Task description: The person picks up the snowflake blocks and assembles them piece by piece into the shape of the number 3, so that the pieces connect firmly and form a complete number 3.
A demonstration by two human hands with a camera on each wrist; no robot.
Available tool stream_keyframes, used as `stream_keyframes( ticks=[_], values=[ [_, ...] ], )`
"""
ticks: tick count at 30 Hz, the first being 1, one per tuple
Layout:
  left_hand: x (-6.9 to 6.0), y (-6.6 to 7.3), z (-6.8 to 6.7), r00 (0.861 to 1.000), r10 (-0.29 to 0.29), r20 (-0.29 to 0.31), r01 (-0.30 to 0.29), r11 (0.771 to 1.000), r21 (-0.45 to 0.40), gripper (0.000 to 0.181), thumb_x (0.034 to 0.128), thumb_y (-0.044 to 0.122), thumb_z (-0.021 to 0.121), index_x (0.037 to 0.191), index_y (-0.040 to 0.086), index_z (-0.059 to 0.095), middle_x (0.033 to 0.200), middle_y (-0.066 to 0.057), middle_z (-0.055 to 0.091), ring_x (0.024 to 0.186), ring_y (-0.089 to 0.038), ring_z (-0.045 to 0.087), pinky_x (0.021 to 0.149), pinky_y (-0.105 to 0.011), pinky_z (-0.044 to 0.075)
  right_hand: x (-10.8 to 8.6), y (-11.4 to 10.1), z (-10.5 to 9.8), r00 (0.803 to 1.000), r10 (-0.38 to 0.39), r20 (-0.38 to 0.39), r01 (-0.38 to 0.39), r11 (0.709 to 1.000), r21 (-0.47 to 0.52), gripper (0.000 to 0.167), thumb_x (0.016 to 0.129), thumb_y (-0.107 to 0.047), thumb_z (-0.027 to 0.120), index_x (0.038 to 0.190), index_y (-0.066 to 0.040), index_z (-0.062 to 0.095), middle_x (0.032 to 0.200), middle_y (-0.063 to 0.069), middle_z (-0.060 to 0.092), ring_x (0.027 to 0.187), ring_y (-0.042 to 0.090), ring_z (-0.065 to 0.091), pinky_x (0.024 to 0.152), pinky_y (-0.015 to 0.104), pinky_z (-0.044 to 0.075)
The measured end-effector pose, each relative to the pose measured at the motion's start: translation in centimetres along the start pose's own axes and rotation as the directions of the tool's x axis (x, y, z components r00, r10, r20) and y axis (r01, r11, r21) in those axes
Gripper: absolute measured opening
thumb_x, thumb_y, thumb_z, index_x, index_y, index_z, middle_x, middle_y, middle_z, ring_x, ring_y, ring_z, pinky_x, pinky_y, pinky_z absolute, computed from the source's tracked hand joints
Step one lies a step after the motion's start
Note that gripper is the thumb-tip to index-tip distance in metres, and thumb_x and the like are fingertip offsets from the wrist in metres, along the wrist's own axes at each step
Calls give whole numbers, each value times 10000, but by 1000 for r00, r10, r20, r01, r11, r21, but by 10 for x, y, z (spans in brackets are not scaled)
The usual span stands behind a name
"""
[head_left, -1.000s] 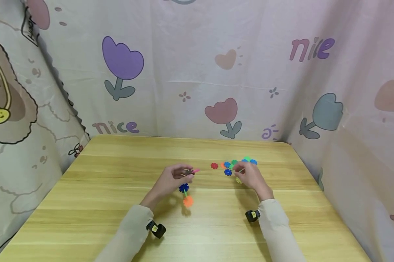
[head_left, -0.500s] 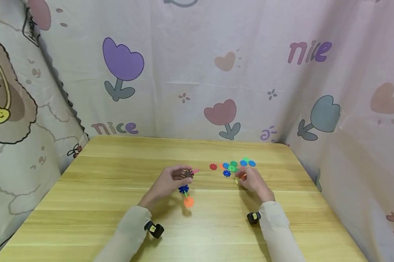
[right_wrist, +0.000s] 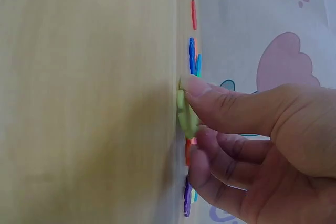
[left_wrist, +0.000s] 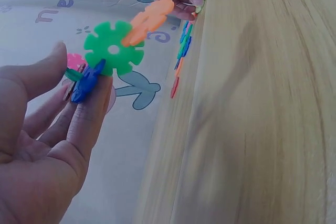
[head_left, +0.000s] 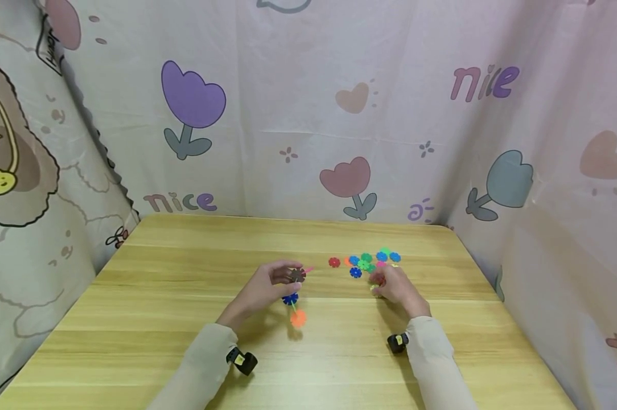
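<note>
My left hand (head_left: 259,289) grips a small chain of interlocking plastic snowflake discs above the table. In the left wrist view, a green disc (left_wrist: 100,51) joins an orange disc (left_wrist: 152,20) to a dark blue disc (left_wrist: 86,85) by the fingers. The chain also has a brown disc (head_left: 297,275) and a pink disc (left_wrist: 76,60), partly hidden by the hand. My right hand (head_left: 399,289) is at the tabletop beside the loose discs. Its thumb and finger pinch a yellow-green disc (right_wrist: 186,115), mostly hidden in the head view.
Several loose discs lie beyond my right hand, among them a red disc (head_left: 334,262), a dark blue disc (head_left: 356,273) and a light blue disc (head_left: 395,257). The wooden table (head_left: 185,256) ends at a printed curtain (head_left: 267,171) behind.
My right hand has come slightly lower and nearer from over the loose discs, and now pinches the yellow-green disc. My left hand stays almost still with the chain.
</note>
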State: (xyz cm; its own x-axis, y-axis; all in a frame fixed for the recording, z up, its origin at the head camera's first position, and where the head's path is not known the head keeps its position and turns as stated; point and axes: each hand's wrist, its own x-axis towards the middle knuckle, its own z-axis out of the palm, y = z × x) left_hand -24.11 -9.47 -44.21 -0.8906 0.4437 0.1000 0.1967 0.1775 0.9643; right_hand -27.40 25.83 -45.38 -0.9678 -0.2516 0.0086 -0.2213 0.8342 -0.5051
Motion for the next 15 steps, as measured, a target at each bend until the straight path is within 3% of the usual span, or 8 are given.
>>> stream_keyframes(
  ticks=[6,10,15],
  values=[
    [1,-1,1,1000,4,6,-4,1000,2,481,950,211,760,1391,83,617,1222,-158,726,1074,-213,716,949,-269,584,-2,-4,-2,1000,5,23,-5,1000,20,62,910,-79,772,923,-37,728,817,44,678,720,144,568,670,284,492],
    [1,-1,2,1000,3,9,-2,1000,-4,488,952,207,756,1392,55,610,1225,-177,723,1067,-207,717,935,-271,591,-2,-19,-5,999,-33,33,28,990,142,79,974,-61,690,991,5,729,808,79,679,644,134,607,580,247,523],
    [1,1,3,1000,2,20,-2,1000,-12,508,951,217,757,1403,45,600,1234,-201,715,1071,-215,721,927,-289,599,-4,-47,-7,997,-79,11,72,948,310,181,1004,-15,620,1133,67,715,830,196,683,644,221,629,545,239,517]
  ],
)
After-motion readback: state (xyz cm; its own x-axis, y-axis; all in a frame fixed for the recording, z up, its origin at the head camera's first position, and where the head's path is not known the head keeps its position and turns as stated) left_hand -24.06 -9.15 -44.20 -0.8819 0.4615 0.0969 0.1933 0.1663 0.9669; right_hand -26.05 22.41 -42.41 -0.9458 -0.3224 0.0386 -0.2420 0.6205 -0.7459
